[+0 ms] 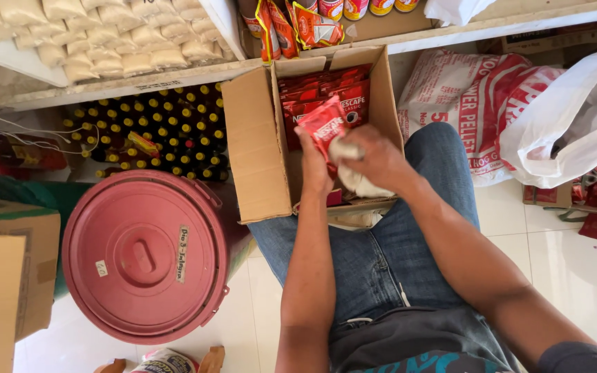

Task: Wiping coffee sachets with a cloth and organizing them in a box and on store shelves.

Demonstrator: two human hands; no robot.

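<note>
Centre frame: left hand (314,166) pinches a red sachet (325,126) over an open cardboard box (260,145); right hand (376,159) clutches a white cloth (361,185). White tile floor (575,269); pink lidded bin (145,257) lower left, shelf (174,77) of bagged goods upper left.

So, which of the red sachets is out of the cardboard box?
The red sachet held up by the left hand, with the right hand beside it. The other sachets stand packed in the cardboard box.
</note>
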